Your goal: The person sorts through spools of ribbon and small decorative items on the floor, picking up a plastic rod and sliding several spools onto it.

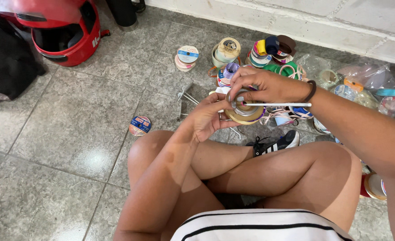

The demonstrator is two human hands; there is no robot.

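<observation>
I sit cross-legged on a tiled floor. My left hand [208,118] grips a flat ribbon spool [246,112] with a gold rim, held up in front of my knees. My right hand [264,85] comes from the right and pinches a thin white rod [280,105] that lies level, its left tip at the spool's centre hole. A dark band is on my right wrist. Loose pink ribbon hangs below the spool.
Many ribbon spools lie ahead: a white one [187,57], a stacked pile [226,51], colourful rolls [271,51]. A small wire stand [185,99] and a blue-orange roll [140,125] rest on the tiles. A red helmet [65,31] and a black bag [5,62] sit far left. A wall runs behind.
</observation>
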